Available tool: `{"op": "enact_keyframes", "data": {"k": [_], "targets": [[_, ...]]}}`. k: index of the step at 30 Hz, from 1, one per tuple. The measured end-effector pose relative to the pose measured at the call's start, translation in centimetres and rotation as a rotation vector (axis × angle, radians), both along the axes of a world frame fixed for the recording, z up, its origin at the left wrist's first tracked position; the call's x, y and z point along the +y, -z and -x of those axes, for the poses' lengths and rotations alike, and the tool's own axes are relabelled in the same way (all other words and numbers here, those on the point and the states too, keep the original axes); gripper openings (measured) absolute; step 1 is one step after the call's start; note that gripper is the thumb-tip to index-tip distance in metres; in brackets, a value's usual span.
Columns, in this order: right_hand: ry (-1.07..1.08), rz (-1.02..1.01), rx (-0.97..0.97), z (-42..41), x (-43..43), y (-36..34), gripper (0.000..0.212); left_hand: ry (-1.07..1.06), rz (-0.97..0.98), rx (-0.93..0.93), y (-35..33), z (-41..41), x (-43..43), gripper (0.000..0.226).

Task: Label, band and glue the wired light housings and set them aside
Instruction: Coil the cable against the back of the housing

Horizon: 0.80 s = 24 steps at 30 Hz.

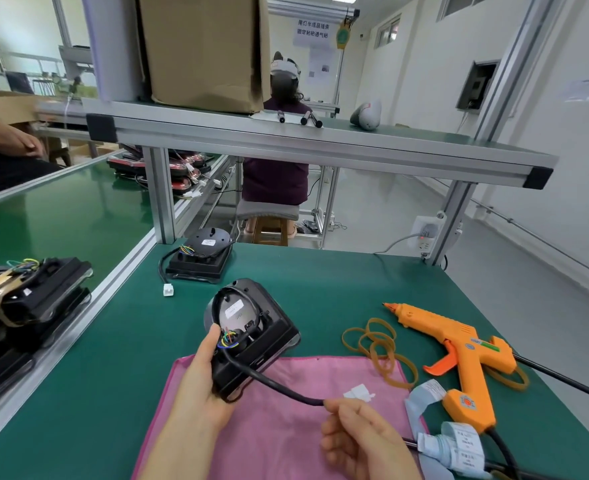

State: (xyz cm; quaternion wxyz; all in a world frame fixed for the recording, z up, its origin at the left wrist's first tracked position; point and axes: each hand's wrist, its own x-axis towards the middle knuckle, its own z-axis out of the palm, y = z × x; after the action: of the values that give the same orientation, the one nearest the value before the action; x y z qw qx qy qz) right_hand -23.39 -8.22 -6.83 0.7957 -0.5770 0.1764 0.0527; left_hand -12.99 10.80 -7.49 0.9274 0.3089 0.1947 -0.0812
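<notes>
Left hand (199, 379) grips black labelled housing (272, 336) (coloured wires (227, 338) showing); right hand (358, 441) pinches cable (279, 386)

Factory assembly line, green conveyor belt (61, 209), aluminium-framed workbench (320, 271)

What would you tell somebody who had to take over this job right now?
Left hand grips a black light housing above the pink cloth. Right hand pinches its cable near the white plug.
Rubber bands, glue gun and label strip lie to the right on the table. A second housing sits at the far edge.
Done: the held housing shows a white label; banded housings lie off to the left.
Left: no band shows on the held housing or the second one; glue cannot be judged. Band, glue, set aside.
</notes>
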Motion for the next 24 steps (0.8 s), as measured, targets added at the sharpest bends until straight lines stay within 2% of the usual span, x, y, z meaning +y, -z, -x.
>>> {"op": "enact_keyframes", "data": {"k": [2,5,8,11,14,21,24], "targets": [[0.003,-0.089,0.064,0.1,-0.2,-0.4,0.027,-0.020,0.036,-0.003,0.0,0.1,-0.3,0.033],[-0.083,-0.113,0.074,0.3,-0.1,-0.7,0.032,-0.030,0.070,0.012,-0.3,0.3,-0.6,0.020],[-0.220,-0.111,0.055,1.1,1.4,-1.4,0.027,-0.028,0.110,-0.001,-0.3,0.3,-1.0,0.020],[-0.085,-0.158,0.021,0.9,2.0,-1.6,0.028,0.000,0.128,-0.043,-0.6,0.7,-1.5,0.033],[0.053,-0.170,-0.022,0.2,1.7,-2.4,0.027,0.051,0.104,-0.081,-1.0,1.1,-1.5,0.029],[0.164,-0.156,-0.081,0.3,0.9,-2.8,0.025,0.039,-0.059,-0.043,-0.7,1.8,-1.2,0.041],[0.190,-0.104,-0.131,0.2,0.4,-2.5,0.021,0.016,-0.144,-0.072,-0.5,2.2,-1.5,0.037]]}}
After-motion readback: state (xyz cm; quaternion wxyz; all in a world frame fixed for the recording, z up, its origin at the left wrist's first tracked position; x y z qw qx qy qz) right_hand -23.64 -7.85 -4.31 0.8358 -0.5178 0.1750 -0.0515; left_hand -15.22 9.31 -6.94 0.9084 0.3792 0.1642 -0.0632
